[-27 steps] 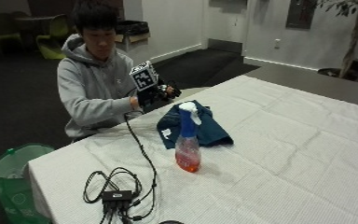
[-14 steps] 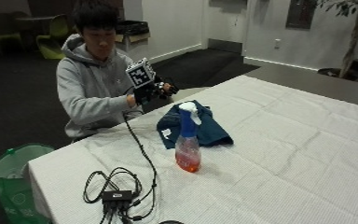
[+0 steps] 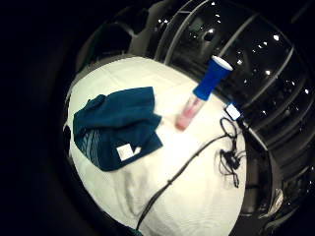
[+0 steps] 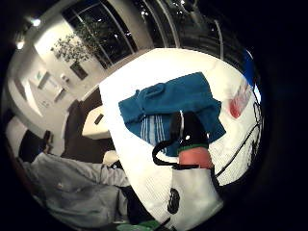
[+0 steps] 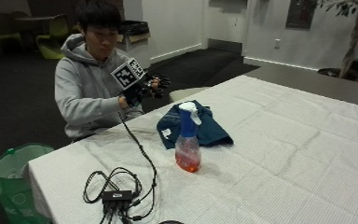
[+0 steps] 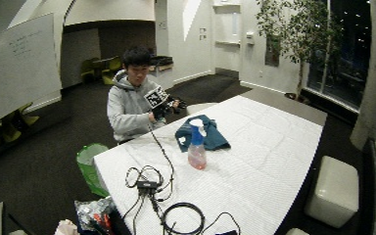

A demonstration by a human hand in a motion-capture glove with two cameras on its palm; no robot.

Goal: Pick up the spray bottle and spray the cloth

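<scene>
The gloved hand (image 5: pixel 143 88), fingers loosely curled and empty, is raised at upper left; the bottle (image 5: pixel 188 139) stands at centre, just before the cloth (image 5: pixel 193 124); its neck should be gripped, nozzle turned clothward

Honestly can't read any text here. The cloth (image 3: pixel 116 126) has a small white tag and the spray bottle (image 5: pixel 188 140) has no label I can make out, too tiny.
</scene>
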